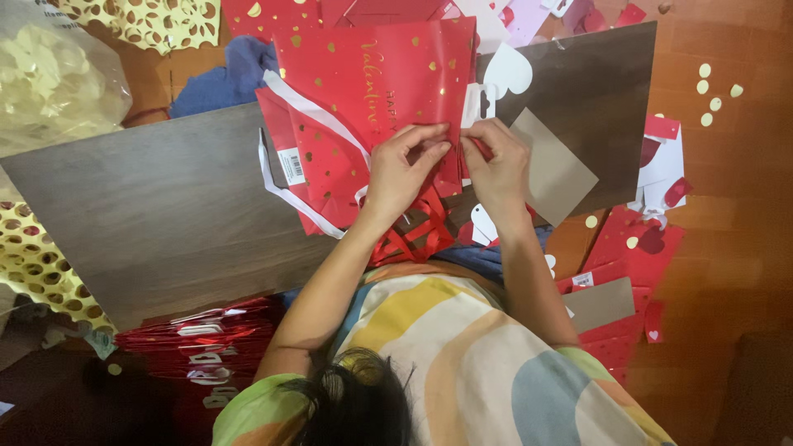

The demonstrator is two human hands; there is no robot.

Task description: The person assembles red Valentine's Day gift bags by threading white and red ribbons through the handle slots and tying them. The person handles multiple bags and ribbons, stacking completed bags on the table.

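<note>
Centre frame, on board (165, 206): red bag (372, 91) with gold hearts, flat, atop similar bags. Left hand (402, 169) and right hand (498, 165) side by side at its lower edge, fingers pinched shut on edge. Red ribbon (417, 235) below left hand. Grey card (553, 165) just right of right hand. White heart (508, 70) above. More bags (198, 339) lower left.

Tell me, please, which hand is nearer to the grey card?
Right. The right hand sits just beside the grey card; the left hand is farther, on the red bag beyond the right hand.
</note>
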